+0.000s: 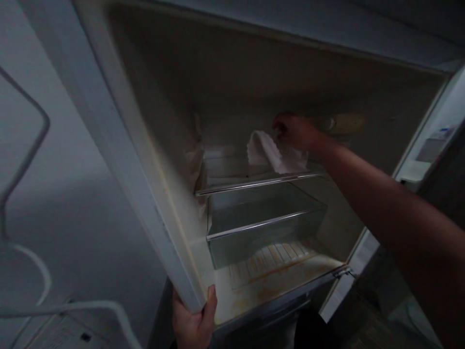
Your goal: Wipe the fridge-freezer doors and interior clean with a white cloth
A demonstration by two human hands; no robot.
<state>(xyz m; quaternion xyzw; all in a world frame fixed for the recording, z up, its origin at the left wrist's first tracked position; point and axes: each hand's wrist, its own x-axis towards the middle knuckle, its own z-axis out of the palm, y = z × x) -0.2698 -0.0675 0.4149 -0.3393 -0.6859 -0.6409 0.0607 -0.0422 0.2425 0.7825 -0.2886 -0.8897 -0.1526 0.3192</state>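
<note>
Inside an open refrigerator [145,203], my right hand [294,130] reaches in with its fingers curled closed. A white cloth [274,154] with a scalloped edge hangs from it, partly folded, over the upper glass shelf [232,186]. The fingertips are in shadow. Low at the front, my left hand [194,320] grips the side edge of the refrigerator, thumb on the inner side and fingers wrapped round the outside.
Beneath the upper shelf is a second glass shelf [254,227]. Brown stains mark the fridge floor [269,286]. The open door [421,160] is at right, with a hinge [343,272] at the lower corner. A pale cable [90,305] runs along the left.
</note>
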